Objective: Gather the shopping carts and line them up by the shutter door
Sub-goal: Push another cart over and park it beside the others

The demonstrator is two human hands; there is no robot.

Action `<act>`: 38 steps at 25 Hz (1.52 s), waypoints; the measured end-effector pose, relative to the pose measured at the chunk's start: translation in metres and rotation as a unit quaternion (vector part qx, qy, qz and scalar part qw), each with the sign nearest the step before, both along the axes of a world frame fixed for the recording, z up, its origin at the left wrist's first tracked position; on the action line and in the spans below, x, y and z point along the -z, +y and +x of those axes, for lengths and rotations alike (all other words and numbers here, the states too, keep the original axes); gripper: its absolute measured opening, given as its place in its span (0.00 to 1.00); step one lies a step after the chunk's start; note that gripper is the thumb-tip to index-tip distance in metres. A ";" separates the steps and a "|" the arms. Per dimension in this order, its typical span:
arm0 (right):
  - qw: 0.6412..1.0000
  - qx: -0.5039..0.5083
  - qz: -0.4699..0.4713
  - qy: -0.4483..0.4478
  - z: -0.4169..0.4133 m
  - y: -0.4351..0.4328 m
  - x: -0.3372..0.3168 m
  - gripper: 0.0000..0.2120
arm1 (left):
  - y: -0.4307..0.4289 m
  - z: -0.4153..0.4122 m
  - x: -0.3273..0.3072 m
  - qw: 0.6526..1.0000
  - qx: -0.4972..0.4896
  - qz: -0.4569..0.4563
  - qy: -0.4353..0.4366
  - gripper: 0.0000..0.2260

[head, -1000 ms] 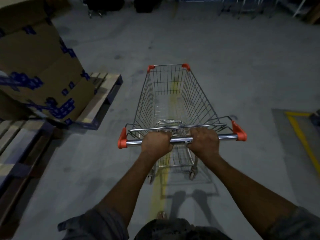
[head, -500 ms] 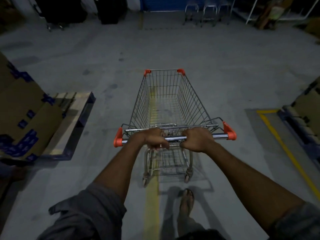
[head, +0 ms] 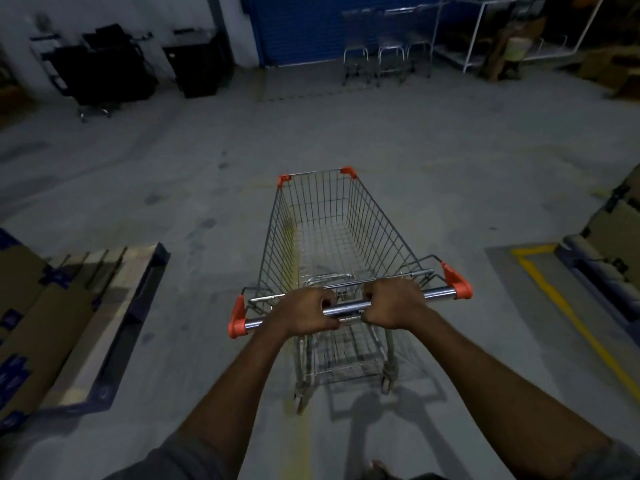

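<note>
An empty wire shopping cart [head: 332, 237] with orange corner caps stands on the grey floor right in front of me. Its chrome handle bar [head: 436, 293] runs across the middle of the view. My left hand [head: 304, 311] grips the bar left of centre, and my right hand [head: 394, 303] grips it right of centre. Far ahead, a blue shutter door [head: 304, 26] fills the back wall. Several other carts [head: 384, 46] stand in a row in front of it, to the right.
A wooden pallet [head: 114, 306] with cardboard boxes [head: 31, 327] lies at the left. Another loaded pallet [head: 609, 268] and a yellow floor line [head: 561, 306] are at the right. Black trolleys [head: 104, 71] stand at the back left, white shelving [head: 519, 29] at the back right.
The cart and I have rolled forward past the left pallet. The view has lifted, so the shutter door and the row of carts now show ahead. Both hands keep their grip.
</note>
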State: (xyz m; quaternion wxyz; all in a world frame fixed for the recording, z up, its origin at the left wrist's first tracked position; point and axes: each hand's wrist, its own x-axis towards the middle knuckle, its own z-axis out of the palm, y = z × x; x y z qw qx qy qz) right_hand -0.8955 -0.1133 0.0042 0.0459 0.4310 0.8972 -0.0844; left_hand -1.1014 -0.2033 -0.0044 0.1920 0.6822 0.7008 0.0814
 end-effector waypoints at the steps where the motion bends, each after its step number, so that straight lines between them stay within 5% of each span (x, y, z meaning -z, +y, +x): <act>1: 1.000 -0.009 0.010 0.015 0.000 0.013 0.002 0.20 | 0.013 -0.002 0.002 0.999 0.008 0.040 0.029 0.17; 5: 0.998 -0.039 0.047 0.014 -0.010 0.075 0.006 0.27 | 0.073 -0.013 0.007 0.990 0.020 0.109 0.082 0.17; 10: 0.999 -0.024 0.013 0.017 -0.021 0.149 0.010 0.31 | 0.149 -0.019 0.001 0.996 0.006 0.052 0.070 0.18; 20: 1.000 -0.003 -0.004 -0.012 -0.050 0.322 0.005 0.27 | 0.333 -0.048 0.006 1.000 -0.011 -0.003 0.026 0.39; 32: 0.995 0.032 0.089 -0.018 -0.096 0.514 0.018 0.23 | 0.544 -0.097 0.011 0.999 0.018 0.030 0.028 0.38; 38: 0.995 0.074 0.061 -0.020 -0.115 0.623 0.011 0.17 | 0.654 -0.114 0.012 0.996 0.027 0.052 0.066 0.24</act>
